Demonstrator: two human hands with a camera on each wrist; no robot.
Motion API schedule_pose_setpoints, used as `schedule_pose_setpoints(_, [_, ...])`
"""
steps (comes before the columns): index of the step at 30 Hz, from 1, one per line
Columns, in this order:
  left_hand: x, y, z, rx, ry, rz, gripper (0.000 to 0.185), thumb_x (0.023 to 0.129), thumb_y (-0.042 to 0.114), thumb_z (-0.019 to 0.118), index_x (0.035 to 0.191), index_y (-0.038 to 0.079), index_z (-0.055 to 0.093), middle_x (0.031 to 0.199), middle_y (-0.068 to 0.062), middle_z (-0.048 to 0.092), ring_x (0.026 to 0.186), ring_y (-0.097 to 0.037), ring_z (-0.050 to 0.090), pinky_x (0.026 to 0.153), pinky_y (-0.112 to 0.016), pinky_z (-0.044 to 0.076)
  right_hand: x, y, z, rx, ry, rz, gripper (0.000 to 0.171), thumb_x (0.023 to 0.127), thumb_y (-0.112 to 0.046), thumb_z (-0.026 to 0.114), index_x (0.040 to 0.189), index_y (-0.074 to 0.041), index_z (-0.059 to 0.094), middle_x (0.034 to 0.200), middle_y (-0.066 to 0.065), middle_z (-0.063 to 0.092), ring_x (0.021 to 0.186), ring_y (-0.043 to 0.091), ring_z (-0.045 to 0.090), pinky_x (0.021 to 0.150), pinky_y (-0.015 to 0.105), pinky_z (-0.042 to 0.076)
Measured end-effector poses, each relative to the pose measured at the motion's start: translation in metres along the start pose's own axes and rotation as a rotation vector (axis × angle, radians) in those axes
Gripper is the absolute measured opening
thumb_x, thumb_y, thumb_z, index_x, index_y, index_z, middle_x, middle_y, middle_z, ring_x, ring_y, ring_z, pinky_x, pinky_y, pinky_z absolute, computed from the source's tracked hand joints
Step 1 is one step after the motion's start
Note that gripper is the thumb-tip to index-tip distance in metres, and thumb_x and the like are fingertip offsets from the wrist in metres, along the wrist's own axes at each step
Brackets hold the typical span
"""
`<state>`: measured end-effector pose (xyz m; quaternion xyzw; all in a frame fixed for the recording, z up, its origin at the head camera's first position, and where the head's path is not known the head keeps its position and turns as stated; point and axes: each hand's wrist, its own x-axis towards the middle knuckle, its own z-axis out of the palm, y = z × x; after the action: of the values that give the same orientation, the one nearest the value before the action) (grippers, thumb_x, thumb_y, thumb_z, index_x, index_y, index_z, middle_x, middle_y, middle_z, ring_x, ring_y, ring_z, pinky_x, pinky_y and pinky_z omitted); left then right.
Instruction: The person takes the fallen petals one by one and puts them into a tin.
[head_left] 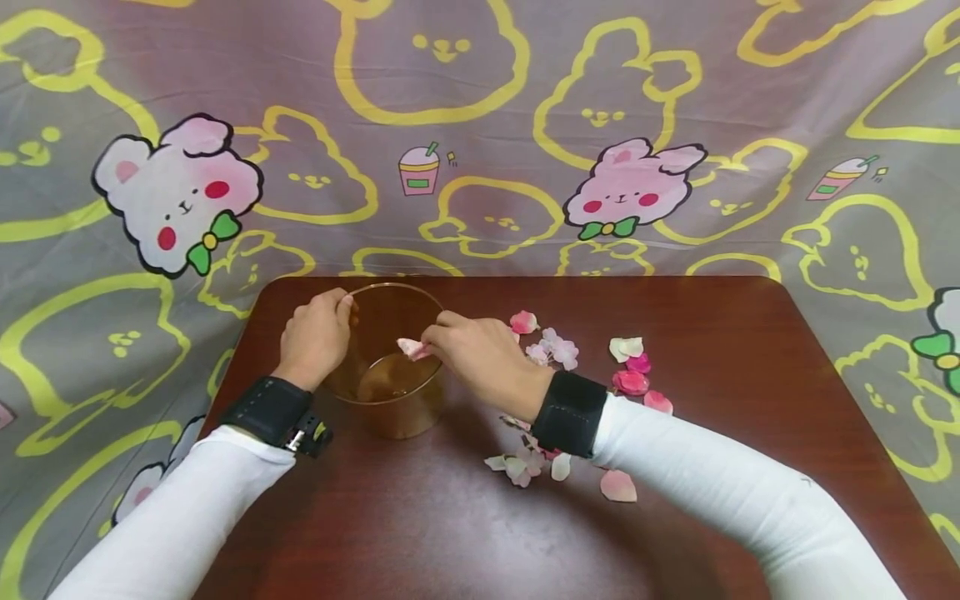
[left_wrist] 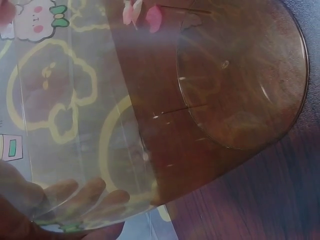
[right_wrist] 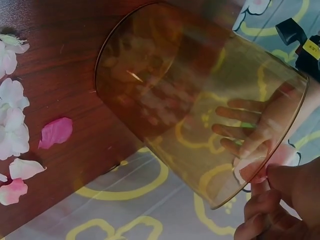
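**A:** What is the left hand [head_left: 315,336] doing?

**B:** It grips the clear amber cup [head_left: 390,360] at the left side of its rim. The thumb lies over the edge, and the left wrist view shows the fingers [left_wrist: 85,192] curled against the outside wall, seen through the plastic.

**A:** And the right hand [head_left: 480,358]?

**B:** It is at the cup's right rim, pinching a pale pink petal [head_left: 411,347] between thumb and fingertips. The petal sits just over the mouth of the cup. In the right wrist view the same petal [right_wrist: 255,167] shows right at the rim, with the other fingers [right_wrist: 260,210] curled below it.

**A:** Where does the cup stand?

**B:** On the dark brown table [head_left: 750,333], towards its back left part, between the two hands. It stands upright and I see nothing lying on its bottom.

**A:** What lies around it?

**B:** Loose petals [head_left: 633,379], pink and white, are scattered on the table to the right of the cup. Some lie beyond the right hand, and a few more [head_left: 525,467] lie just under the right wrist. Both wrists wear black straps [head_left: 570,414] over white sleeves [head_left: 712,475].

**A:** And behind?

**B:** A grey cloth [head_left: 480,125] printed with yellow outlines and pink-and-white cartoon animals surrounds the table.
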<state>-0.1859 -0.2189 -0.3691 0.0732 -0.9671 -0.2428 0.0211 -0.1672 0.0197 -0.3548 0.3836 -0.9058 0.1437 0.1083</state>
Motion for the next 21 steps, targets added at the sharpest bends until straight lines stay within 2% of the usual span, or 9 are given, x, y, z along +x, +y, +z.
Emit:
schedule_pose_setpoints(3, [0.000,0.000,-0.001,0.000,0.003,-0.002,0.037,0.111,0.029,0.033,0.105,0.009,0.064,0.104,-0.017,0.072,0.103,-0.048,0.066,0.077,-0.058,0.047,0.001,-0.002,0.001,-0.029,-0.048,0.028,0.012,0.100,-0.023,0.064,0.106,-0.022,0.075,0.094,-0.005,0.066,0.066,0.016,0.065,0.058,0.032,0.052])
schedule_pose_setpoints(6, [0.000,0.000,-0.001,-0.002,0.004,-0.003,0.037,0.111,0.029,0.033,0.105,0.010,0.064,0.105,-0.016,0.072,0.105,-0.048,0.066,0.078,-0.059,0.046,0.002,-0.004,0.002,-0.051,-0.060,0.048,0.012,0.101,-0.023,0.063,0.105,-0.022,0.074,0.095,-0.004,0.066,0.067,0.018,0.066,0.058,0.033,0.052])
schedule_pose_setpoints(12, [0.000,0.000,-0.001,-0.006,0.008,0.001,0.036,0.110,0.030,0.034,0.104,0.010,0.063,0.104,-0.018,0.071,0.105,-0.050,0.065,0.079,-0.061,0.046,0.000,-0.001,0.002,-0.013,0.009,0.027,0.012,0.099,-0.026,0.066,0.106,-0.018,0.073,0.097,-0.003,0.068,0.073,0.018,0.070,0.062,0.036,0.054])
schedule_pose_setpoints(17, [0.000,0.000,0.000,-0.009,0.017,0.010,0.036,0.110,0.030,0.035,0.104,0.010,0.064,0.102,-0.018,0.071,0.103,-0.050,0.066,0.078,-0.060,0.047,0.000,0.004,0.000,0.054,0.067,0.032,0.015,0.096,-0.025,0.070,0.107,-0.015,0.073,0.096,-0.001,0.069,0.075,0.015,0.068,0.062,0.032,0.053])
schedule_pose_setpoints(21, [0.000,-0.001,0.001,-0.006,0.022,0.015,0.036,0.110,0.029,0.035,0.103,0.009,0.064,0.101,-0.018,0.072,0.102,-0.050,0.066,0.077,-0.060,0.047,0.001,0.008,-0.001,0.094,0.068,0.064,0.017,0.096,-0.026,0.070,0.107,-0.015,0.074,0.094,-0.001,0.069,0.076,0.013,0.066,0.062,0.029,0.051])
